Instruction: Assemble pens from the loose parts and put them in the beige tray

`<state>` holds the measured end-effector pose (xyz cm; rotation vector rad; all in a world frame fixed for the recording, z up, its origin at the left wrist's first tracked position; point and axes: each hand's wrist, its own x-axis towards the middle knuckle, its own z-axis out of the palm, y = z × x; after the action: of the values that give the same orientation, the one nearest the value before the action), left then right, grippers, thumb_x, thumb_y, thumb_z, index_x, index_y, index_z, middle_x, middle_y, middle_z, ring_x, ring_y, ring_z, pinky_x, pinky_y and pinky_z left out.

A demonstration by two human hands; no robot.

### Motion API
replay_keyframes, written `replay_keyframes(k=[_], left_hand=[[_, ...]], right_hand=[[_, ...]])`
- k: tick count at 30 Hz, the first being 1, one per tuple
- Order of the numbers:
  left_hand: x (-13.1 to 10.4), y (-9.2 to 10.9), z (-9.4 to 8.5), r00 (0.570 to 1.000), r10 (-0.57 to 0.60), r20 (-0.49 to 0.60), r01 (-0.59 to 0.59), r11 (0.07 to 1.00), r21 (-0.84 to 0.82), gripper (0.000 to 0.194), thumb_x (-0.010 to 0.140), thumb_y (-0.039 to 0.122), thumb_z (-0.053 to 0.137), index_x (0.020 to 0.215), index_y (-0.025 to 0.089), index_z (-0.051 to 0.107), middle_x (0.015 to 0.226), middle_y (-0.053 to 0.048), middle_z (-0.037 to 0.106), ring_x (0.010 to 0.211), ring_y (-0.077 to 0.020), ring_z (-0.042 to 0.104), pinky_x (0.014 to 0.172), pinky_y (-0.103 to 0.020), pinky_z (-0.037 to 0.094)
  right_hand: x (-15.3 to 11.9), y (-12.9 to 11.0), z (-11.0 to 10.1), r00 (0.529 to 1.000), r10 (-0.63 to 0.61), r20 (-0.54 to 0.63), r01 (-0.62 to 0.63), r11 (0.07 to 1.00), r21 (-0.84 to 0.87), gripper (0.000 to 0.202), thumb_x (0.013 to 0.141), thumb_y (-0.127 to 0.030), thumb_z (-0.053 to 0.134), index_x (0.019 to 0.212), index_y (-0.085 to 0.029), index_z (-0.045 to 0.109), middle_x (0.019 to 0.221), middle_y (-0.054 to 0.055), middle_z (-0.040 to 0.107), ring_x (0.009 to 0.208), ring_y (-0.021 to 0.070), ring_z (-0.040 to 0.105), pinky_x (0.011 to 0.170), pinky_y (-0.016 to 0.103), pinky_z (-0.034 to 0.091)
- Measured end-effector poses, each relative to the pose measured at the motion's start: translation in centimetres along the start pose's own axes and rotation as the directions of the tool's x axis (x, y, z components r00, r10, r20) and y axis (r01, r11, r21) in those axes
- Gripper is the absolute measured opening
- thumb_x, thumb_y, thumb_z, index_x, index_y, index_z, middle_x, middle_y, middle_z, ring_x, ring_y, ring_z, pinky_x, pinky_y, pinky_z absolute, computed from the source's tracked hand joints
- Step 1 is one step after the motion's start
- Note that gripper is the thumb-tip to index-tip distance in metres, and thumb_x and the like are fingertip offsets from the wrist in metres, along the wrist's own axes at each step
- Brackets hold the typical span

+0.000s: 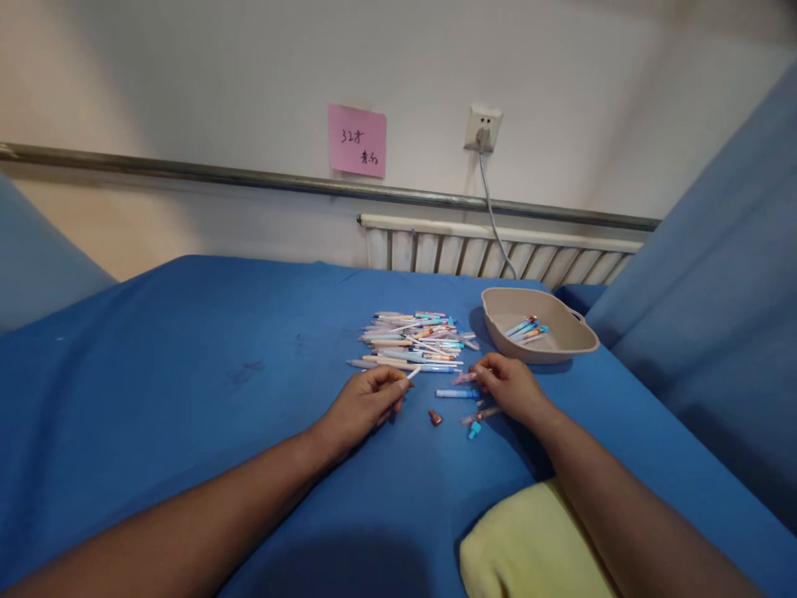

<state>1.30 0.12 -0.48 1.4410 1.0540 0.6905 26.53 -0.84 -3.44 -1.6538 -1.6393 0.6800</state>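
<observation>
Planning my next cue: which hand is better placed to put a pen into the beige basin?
Probably the right hand: it is close to the basin, while the left hand is farther off, holding a thin white piece near the pen pile.

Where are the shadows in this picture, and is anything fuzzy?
Head view: a dark shadow on the blue cloth, bottom middle; head view: soft shade on the wall, brighter at far left; head view: piled pens look a bit smeary.
</observation>
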Motion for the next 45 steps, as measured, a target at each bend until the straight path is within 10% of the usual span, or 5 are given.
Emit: replay_keyframes(k=[8,16,30,45], left_hand=[[0.2,-0.5,0.2,1.000,0.000,0.019,-0.001,1.000,0.027,0.032,0.076,0.047,0.058,0.081,0.015,0.056,0.053,0.006,0.051,0.038,-0.0051,0.034,0.039,-0.017,0.022],[-0.5,0.2,0.5,0.999,0.027,0.044,-0.033,0.990,0.140,0.032,0.078,0.046,0.056,0.082,0.015,0.060,0.053,0.005,0.053,0.044,-0.0071,0.038,0.042,-0.018,0.027],[-0.3,0.0,0.1,0.995,0.080,0.053,-0.090,0.974,0.206,0.032,0.080,0.046,0.054,0.079,0.014,0.062,0.055,0.004,0.054,0.047,-0.0083,0.041,0.047,-0.019,0.031],[-0.3,-0.3,0.1,0.986,0.127,0.104,-0.150,0.954,0.259,0.032,0.082,0.044,0.053,0.081,0.014,0.064,0.058,0.003,0.055,0.056,-0.0116,0.048,0.053,-0.020,0.036]], right_hand=[[-1.3,-1.7,-0.3,0.933,-0.307,0.186,0.356,0.859,-0.368,0.011,0.083,-0.020,0.056,0.090,-0.021,0.065,0.090,0.004,0.064,0.088,0.0184,0.055,0.080,0.029,0.039],[-2.0,-3.2,0.3,0.914,-0.226,0.336,0.377,0.777,-0.504,0.008,0.083,-0.016,0.056,0.090,-0.018,0.060,0.091,0.007,0.063,0.088,0.0211,0.054,0.077,0.030,0.036],[-1.8,-3.2,0.4,0.951,-0.279,0.134,0.270,0.959,0.081,0.011,0.090,-0.027,0.045,0.089,-0.019,0.053,0.070,-0.002,0.053,0.062,0.0121,0.047,0.058,0.023,0.037],[-1.3,-2.2,0.1,0.957,-0.268,0.111,0.251,0.956,0.150,0.027,0.088,-0.038,0.049,0.078,-0.017,0.063,0.070,-0.001,0.057,0.069,0.0140,0.052,0.064,0.023,0.040]])
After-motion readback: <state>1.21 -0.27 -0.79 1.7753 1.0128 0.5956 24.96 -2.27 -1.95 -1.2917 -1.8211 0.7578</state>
